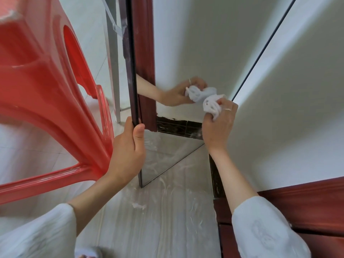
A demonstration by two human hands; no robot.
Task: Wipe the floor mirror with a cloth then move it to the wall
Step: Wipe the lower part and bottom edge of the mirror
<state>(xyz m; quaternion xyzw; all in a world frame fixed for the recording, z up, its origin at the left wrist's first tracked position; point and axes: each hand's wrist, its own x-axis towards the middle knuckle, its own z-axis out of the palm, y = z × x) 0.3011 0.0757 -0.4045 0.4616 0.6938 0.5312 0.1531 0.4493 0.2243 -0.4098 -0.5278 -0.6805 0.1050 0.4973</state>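
Down near the floor, the person's left hand (128, 151) grips the dark left edge of the mirror (186, 62), fingers wrapped behind the frame and thumb lying along its front. The left forearm reaches up from a pale sleeve (46, 231). Further right, the right hand (219, 125) holds a bunched white cloth (211, 106), fingers curled round it, and presses it against the glass; a ring shows on one finger. That wrist is bent, with the arm coming up from the lower right.

The mirror stands upright on the pale floor (158, 211), its bottom corner touching the ground just below the left hand. Its glass reflects a white wall, a reddish-brown door frame, a dark skirting strip, and the hand with the cloth. White smears mark the floor around its base. A red plastic chair (46, 90) stands just beside the mirror on the left.
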